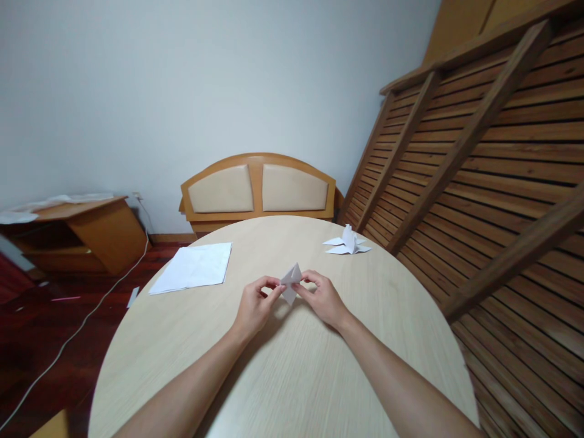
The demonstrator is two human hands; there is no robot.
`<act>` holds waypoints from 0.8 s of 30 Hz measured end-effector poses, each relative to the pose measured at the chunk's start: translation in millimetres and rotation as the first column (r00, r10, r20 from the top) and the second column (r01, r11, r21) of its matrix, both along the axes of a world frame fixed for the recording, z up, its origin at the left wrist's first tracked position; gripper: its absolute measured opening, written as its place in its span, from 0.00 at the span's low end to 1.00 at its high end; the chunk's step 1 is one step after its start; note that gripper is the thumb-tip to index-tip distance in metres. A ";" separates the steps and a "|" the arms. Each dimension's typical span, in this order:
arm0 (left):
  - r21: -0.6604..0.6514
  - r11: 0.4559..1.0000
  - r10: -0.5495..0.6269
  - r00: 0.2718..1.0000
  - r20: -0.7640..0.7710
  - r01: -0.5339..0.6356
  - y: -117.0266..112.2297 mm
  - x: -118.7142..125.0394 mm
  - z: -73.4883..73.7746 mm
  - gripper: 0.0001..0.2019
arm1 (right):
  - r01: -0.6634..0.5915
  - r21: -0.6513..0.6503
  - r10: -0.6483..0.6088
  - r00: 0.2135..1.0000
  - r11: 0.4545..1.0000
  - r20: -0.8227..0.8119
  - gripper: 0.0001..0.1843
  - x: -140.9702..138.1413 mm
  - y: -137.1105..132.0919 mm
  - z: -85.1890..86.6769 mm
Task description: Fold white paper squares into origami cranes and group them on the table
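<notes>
A small piece of folded white paper (290, 281) is held up over the middle of the round table (292, 377), its pointed corners showing above and below the fingers. My left hand (258, 305) pinches its left side between thumb and fingers. On the opposite side, my right hand (323, 298) grips the paper's right edge the same way. Beyond my right hand lie white folded-paper cranes (348, 241), close together with their wings spread; how many there are I cannot tell.
A stack of white paper sheets (194, 267) lies at the table's left edge. Behind the table stands a headboard (258, 188) with cream panels. A slatted wooden frame (493, 152) leans along the right. At left are a wooden desk (100, 234) and a white cable (98, 305) along the floor.
</notes>
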State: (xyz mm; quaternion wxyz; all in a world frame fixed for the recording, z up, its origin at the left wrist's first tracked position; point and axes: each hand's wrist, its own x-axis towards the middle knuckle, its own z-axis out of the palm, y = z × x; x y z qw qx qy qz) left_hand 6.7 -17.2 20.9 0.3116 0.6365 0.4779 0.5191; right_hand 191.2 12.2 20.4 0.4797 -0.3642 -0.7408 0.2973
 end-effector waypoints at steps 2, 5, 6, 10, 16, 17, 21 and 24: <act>0.000 1.000 -0.013 1.000 -0.002 0.013 -1.0 0.6 0.8 0.15 | -0.010 -0.028 0.010 1.000 1.000 -0.005 0.06 0.3 -1.5 1.0; -0.031 0.998 -0.059 0.997 0.039 0.060 -1.1 1.4 0.5 0.16 | -0.054 -0.088 0.051 0.998 0.995 -0.035 0.08 0.6 -3.9 1.3; -0.043 0.996 -0.073 0.996 0.050 0.075 -0.7 1.4 0.3 0.16 | -0.073 -0.109 0.067 0.996 0.991 -0.054 0.09 0.7 -4.2 0.9; -0.053 0.995 -0.083 0.994 0.072 0.087 1.9 0.9 -1.2 0.16 | -0.119 -0.184 0.095 0.987 0.976 -0.129 0.13 0.2 -2.6 -2.2; -0.124 0.987 -0.080 0.983 0.168 0.102 6.0 -0.3 -7.9 0.18 | -0.119 -0.228 0.083 0.983 0.966 -0.161 0.16 -0.7 2.4 -4.3; -0.120 0.987 -0.085 0.979 0.186 0.109 6.1 -0.5 -8.7 0.18 | -0.105 -0.212 0.073 0.985 0.972 -0.155 0.16 -0.5 2.7 -3.8; -0.068 0.985 -0.141 0.969 0.202 0.158 4.4 -1.0 -8.0 0.16 | -0.056 -0.139 0.039 0.991 0.989 -0.127 0.17 0.3 3.4 -1.9; -0.062 0.981 -0.164 0.963 0.215 0.181 3.4 -0.4 -6.6 0.17 | -0.053 -0.142 0.033 0.989 0.988 -0.145 0.18 0.2 4.2 -2.6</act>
